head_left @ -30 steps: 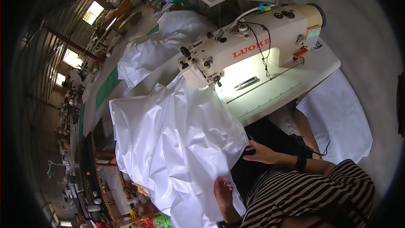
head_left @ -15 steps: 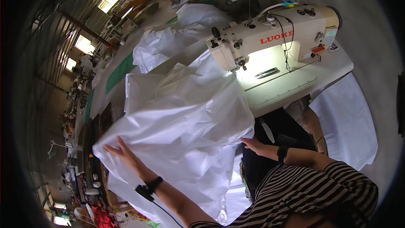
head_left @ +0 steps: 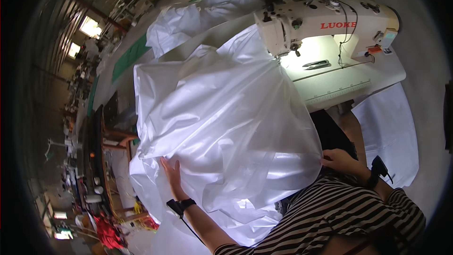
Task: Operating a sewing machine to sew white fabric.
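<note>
1. Where the white sheet (head_left: 222,132) billows up from the bench (head_left: 339,85), it runs from under the head of the sewing machine (head_left: 330,23) down toward the person's lap, its far end close by the needle.
2. The left hand (head_left: 171,175) lies flat against the sheet's lower left side, fingers spread, its grip released: it presses, it holds nothing.
3. The right hand (head_left: 340,160) sits at the sheet's right edge, fingers curled as if pinching the hem; I judge the grip clenched on the sheet, though the fold hides the fingertips.
4. Risk: the sheet looks slick and full of air. A flat palm could slide off it, and the bulk could drag sideways and pull crooked at the needle, or slump off the left side.
5. Risk: loose folds lie near the needle; one could catch there.
6. Edges: the bench's front edge lies just beyond the right hand. A second pile of white sheet (head_left: 198,16) lies beyond the machine.
7. Room: bare bench shows right of the needle; to the left the bench falls away toward cluttered floor.
</note>
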Available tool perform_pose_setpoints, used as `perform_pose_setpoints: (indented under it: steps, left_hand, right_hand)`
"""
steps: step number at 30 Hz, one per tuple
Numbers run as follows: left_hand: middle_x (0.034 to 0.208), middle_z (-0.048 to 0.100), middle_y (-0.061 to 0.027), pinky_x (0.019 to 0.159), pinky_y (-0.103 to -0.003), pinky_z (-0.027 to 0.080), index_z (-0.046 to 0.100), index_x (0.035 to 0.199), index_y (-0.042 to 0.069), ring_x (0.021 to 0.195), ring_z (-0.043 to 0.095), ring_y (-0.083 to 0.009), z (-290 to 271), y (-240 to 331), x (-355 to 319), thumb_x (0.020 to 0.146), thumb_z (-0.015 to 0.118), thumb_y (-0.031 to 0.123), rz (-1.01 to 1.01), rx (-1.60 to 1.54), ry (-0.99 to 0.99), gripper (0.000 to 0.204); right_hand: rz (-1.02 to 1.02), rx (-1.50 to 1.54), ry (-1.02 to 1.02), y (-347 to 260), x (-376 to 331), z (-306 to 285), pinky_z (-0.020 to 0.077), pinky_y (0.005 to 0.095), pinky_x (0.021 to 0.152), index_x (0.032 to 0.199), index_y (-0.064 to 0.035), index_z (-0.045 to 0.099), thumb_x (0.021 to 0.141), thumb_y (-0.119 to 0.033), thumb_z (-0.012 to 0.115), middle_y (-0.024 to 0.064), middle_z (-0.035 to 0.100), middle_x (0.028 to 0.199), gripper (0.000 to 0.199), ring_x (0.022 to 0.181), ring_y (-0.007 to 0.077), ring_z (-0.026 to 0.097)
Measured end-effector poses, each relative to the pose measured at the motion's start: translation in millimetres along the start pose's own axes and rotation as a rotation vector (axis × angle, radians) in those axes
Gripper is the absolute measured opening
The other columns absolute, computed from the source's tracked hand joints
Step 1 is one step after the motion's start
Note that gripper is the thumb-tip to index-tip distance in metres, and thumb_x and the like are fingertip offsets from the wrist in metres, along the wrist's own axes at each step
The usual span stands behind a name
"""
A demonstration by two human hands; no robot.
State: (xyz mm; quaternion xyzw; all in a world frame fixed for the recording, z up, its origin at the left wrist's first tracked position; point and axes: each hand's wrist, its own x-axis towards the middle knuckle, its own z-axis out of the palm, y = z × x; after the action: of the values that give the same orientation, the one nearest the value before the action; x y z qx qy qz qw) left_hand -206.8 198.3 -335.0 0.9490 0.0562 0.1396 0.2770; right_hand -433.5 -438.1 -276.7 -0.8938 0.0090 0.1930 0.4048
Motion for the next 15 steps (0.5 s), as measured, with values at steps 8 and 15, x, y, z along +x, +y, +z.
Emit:
perform_pose_setpoints:
  steps: [8, 15]
  left_hand:
    - [0.098, 0.059, -0.0107, 0.072, -0.031, 0.049, 0.058, 0.101, 0.004, 0.085, 0.058, -0.0245, 26, 208, -185, 0.078, 0.068, -0.004, 0.234, -0.413, 0.247, 0.026]
    - [0.127, 0.055, -0.0183, 0.093, -0.043, 0.050, 0.056, 0.117, 0.005, 0.116, 0.055, -0.0396, 93, 280, -221, 0.073, 0.075, 0.001, 0.337, -0.192, -0.099, 0.048]
  right_hand:
    - [-0.665, -0.283, 0.401, -90, 13, -19, 0.0531, 0.0341, 0.068, 0.088, -0.0098, 0.064, 0.081, -0.016, 0.070, 0.0042, 0.065, 0.087, 0.011, 0.073, 0.0220, 0.066]
    - [-0.892, -0.789, -0.031, -65, 48, 38, 0.0532, 0.0322, 0.069, 0.095, -0.0098, 0.059, 0.076, -0.015, 0.063, 0.0019, 0.060, 0.092, 0.020, 0.076, 0.0184, 0.066]
